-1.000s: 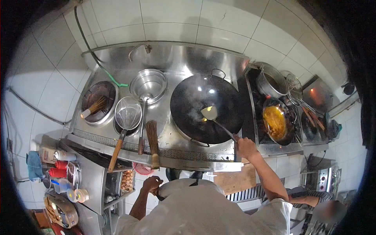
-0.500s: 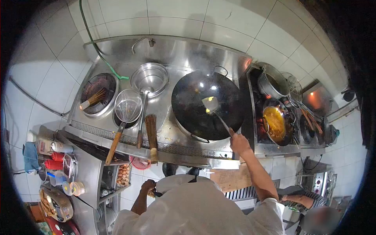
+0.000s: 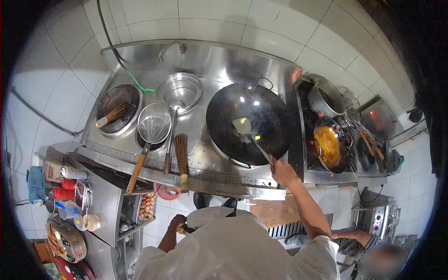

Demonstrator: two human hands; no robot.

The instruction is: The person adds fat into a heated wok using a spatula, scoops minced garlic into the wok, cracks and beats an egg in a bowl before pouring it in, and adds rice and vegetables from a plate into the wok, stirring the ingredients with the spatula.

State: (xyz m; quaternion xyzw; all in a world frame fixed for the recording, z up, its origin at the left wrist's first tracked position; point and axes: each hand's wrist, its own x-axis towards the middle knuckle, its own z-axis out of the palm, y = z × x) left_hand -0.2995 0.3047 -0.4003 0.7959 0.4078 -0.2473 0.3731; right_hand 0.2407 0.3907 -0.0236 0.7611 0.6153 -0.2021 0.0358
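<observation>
Inside the big wok, the spatula sits blade-down; my right hand wraps its handle near the end, probably dodging heat. Left hand's low beside me, can't tell if it's pinching anything.

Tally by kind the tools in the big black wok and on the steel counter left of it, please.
Brushes: 2
Strainer: 1
Ladle: 1
Spatula: 1
Total: 5
</observation>
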